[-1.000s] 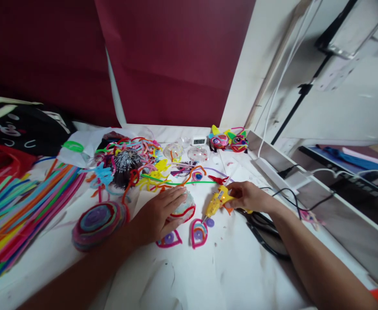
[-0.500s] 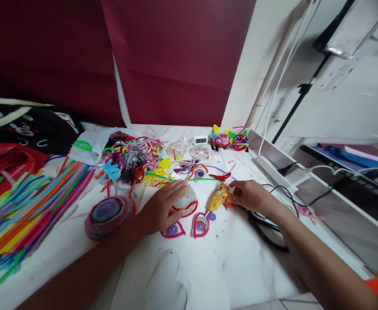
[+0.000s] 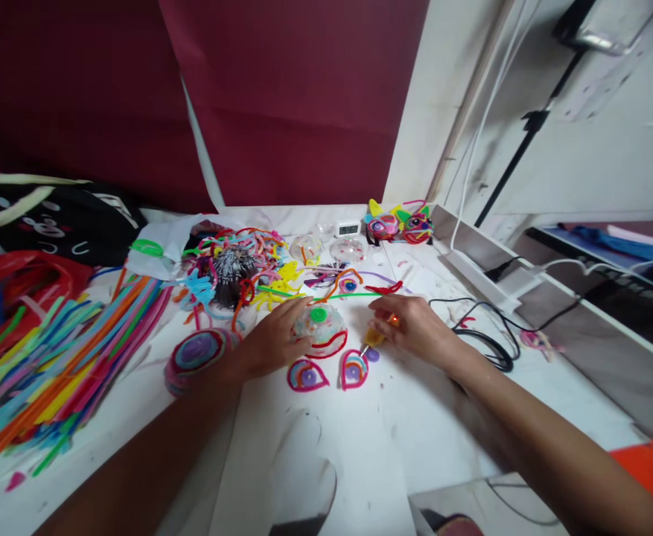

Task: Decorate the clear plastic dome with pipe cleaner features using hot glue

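My left hand (image 3: pixel 275 336) curves round the left side of a clear plastic dome (image 3: pixel 334 324), its fingers and thumb at the edge. A green disc sits on the dome and a red pipe cleaner curves along its near side. My right hand (image 3: pixel 415 327) is closed round a yellow hot glue gun (image 3: pixel 374 337) with a lit orange light. The gun's metal nozzle points down at the right pink-edged pipe-cleaner eye (image 3: pixel 354 370). A matching eye (image 3: pixel 307 375) lies left of it. Beside the nozzle is a small purple disc (image 3: pixel 372 354).
Pipe cleaners (image 3: pixel 74 357) lie in a bundle at left, near a coiled pipe-cleaner ball (image 3: pixel 197 353). Behind are a colourful tangle (image 3: pixel 264 253), clear balls (image 3: pixel 347 250), a small digital clock (image 3: pixel 348 229) and two decorated figures (image 3: pixel 398 225). Black cable (image 3: pixel 494 350) coils at right.
My right hand has moved over the glue gun and wrapped round its body. My left hand has slid left, uncovering the dome's green disc. The view has shifted slightly.
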A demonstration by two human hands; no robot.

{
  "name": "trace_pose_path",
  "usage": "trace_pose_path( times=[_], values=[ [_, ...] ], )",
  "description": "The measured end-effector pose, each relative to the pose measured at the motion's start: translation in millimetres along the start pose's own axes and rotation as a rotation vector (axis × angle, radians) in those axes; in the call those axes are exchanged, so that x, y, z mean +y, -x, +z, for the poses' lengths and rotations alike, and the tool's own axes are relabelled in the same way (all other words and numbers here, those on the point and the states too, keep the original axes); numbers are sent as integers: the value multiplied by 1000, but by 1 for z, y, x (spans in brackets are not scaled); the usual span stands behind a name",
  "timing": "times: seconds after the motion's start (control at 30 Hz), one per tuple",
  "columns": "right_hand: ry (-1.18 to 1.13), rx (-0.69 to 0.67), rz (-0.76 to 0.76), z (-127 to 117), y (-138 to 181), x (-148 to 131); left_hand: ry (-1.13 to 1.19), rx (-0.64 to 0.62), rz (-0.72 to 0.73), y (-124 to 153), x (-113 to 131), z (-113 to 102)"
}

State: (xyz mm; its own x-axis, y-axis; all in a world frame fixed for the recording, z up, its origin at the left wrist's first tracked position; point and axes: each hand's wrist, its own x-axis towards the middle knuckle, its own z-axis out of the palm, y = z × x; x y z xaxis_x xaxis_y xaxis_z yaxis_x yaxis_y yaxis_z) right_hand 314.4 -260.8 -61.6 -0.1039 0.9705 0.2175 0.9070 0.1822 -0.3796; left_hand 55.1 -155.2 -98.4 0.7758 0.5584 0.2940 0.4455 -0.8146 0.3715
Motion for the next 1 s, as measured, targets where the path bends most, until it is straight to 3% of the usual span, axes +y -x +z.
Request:
trace_pose_path(
  times=[0.23, 0.53, 0.7, 0.83, 1.0],
  values=[
    [-37, 113, -64, 8, 11, 1, -8, -90, -25, -2, 2, 7],
    [-42, 155, -149, 24, 18, 1, 50, -40, -81, -3, 8, 13],
    [-67, 195, -188, 31, 23, 1, 7, 62, -64, -6, 8, 17],
    [-117, 257, -189, 34, 25, 1, -51, 224, -33, -5, 4, 20],
    [-461, 223, 31, 38, 22, -6, -84, 339, 86, -4, 6, 21]
  ],
)
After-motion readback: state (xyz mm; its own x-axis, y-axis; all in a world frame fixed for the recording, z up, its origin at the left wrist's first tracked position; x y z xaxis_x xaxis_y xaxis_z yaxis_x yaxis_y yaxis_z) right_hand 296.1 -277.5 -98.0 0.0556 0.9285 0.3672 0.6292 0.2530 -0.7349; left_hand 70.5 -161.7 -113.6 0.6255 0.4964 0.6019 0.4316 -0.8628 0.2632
